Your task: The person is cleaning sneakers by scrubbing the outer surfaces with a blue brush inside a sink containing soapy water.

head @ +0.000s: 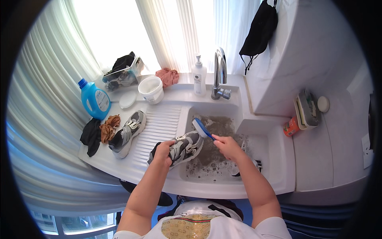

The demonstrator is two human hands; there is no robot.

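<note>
My left hand (163, 152) grips a grey, white and black sneaker (186, 146) around its heel part, its toe pointing right over the sink's left edge. In my right hand (228, 146) is a blue scrub brush (205, 129) with white bristles, held by the handle; its bristles are at the sneaker's toe. Below them the white sink (283, 149) holds murky, sudsy water (219, 155). Something black and white lies partly in the water near my right forearm. Another grey sneaker (126, 134) rests on the left of the ribbed draining board (161, 119).
Left stand a blue detergent bottle (96, 100), brown cloth (109, 128) and black cloth (91, 136). Behind are a filled clear bin (124, 74), white tub (151, 91), lid (127, 99), pink cloth (167, 77), pump bottle (199, 76) and chrome faucet (220, 77). A black mask (259, 30) hangs right.
</note>
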